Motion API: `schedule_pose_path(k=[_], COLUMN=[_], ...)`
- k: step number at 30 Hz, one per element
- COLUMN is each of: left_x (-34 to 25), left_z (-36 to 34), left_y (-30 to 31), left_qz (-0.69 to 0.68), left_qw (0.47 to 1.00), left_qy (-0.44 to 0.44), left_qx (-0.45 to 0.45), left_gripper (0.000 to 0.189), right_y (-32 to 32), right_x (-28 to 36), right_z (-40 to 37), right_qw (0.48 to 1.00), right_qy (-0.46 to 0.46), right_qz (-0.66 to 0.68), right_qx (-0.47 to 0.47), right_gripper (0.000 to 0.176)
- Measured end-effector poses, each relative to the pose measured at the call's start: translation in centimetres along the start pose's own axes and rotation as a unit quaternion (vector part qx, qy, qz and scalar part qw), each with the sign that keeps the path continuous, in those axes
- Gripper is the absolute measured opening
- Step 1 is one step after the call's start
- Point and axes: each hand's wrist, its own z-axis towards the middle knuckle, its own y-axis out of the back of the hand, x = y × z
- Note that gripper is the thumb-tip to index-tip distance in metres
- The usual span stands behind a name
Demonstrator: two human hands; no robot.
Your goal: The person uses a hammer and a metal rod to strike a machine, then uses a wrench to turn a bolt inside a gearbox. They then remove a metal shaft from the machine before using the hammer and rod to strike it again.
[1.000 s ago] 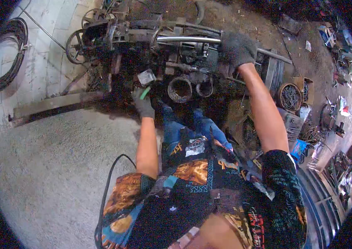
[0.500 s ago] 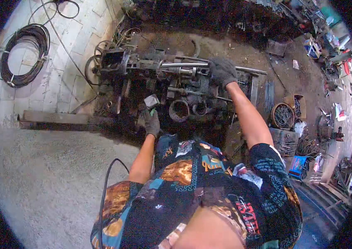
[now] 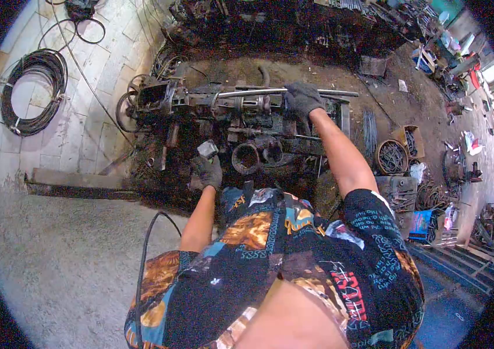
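My right hand (image 3: pixel 303 99), in a dark grey glove, is closed round a long shiny metal rod (image 3: pixel 338 92) that lies lengthwise over a greasy machine (image 3: pixel 200 104). Lower and to the left, my left hand (image 3: pixel 206 172), also gloved, is by a small pale metal block (image 3: pixel 207 149) at its fingertips; its fingers are bent, and how they grip is hard to make out. Two round metal rings or openings, the larger (image 3: pixel 245 158) nearer my left hand, sit at the machine's near side.
A coil of black cable (image 3: pixel 35 92) lies on the pale floor at the left. A long metal beam (image 3: pixel 84 179) runs left of the machine. On the right are a round basket (image 3: pixel 392 157), thin rods (image 3: pixel 369 132) and a blue bag (image 3: pixel 420 224).
The view has shifted a little. My left hand has turned beside the block, and the green bit seen at its fingers before no longer shows. My right hand stays on the rod.
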Motion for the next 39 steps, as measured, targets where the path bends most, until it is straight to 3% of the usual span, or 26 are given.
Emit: schedule_pose_path(k=[2,3,5,8,11,13,17,19,20,25,32,34,39], left_x=[-7.0,-5.3,1.3,6.3,2.1,2.5,3.7,-0.5,-2.3,-0.4,3.4,2.5,-3.1], left_z=[-4.5,-3.5,0.6,3.7,1.2,1.8,3.2,-0.3,-1.6,0.4,2.2,1.6,-1.4], left_y=[6.5,4.9,-1.6,-5.9,-1.6,-2.2,-2.7,0.6,2.1,0.2,-2.7,-2.2,1.6], left_qz=[0.132,0.132,0.017,0.033,0.087,0.070,0.010,0.066,0.122,0.078,0.007,-0.006,-0.070], left_qw=[0.991,0.991,0.995,0.984,0.991,0.993,0.996,0.992,0.984,0.985,0.980,0.983,0.986], left_qy=[0.036,0.036,-0.048,-0.092,-0.047,-0.048,-0.059,-0.050,-0.040,-0.053,-0.078,-0.064,-0.001], left_qx=[0.007,0.007,-0.086,-0.149,-0.085,-0.081,-0.060,-0.093,-0.125,-0.147,-0.182,-0.173,-0.150], left_gripper=[0.080,0.080,0.077,0.076,0.074,0.072,0.064,0.063,0.062,0.063,0.065,0.065,0.067], right_y=[0.4,0.5,0.5,-0.4,0.0,-0.4,-0.7,-2.2,-1.6,-1.5,-1.4,-1.3,-0.4], right_x=[-0.4,-1.0,-2.0,-2.6,-2.2,-2.4,-2.4,-3.0,-2.8,-2.8,-2.7,-3.1,-2.4], right_z=[-0.3,-0.6,-0.7,-0.5,-0.8,-0.9,-0.5,-0.2,-0.4,-0.2,-0.1,-0.1,-0.6], right_qw=[0.999,0.999,0.999,0.999,0.999,0.998,0.999,0.989,0.989,0.996,0.994,0.998,0.998], right_qy=[-0.023,-0.034,-0.043,-0.024,-0.031,-0.014,-0.015,0.026,0.024,0.000,0.013,-0.032,-0.038], right_qz=[0.011,0.017,0.022,0.035,0.003,0.012,0.008,0.005,0.005,0.013,-0.029,-0.005,-0.016], right_qx=[0.035,0.018,0.002,-0.028,-0.024,-0.059,-0.045,-0.144,-0.145,-0.087,-0.106,-0.045,-0.050], right_gripper=[0.045,0.046,0.046,0.047,0.048,0.047,0.046,0.045,0.045,0.044,0.044,0.044,0.044])
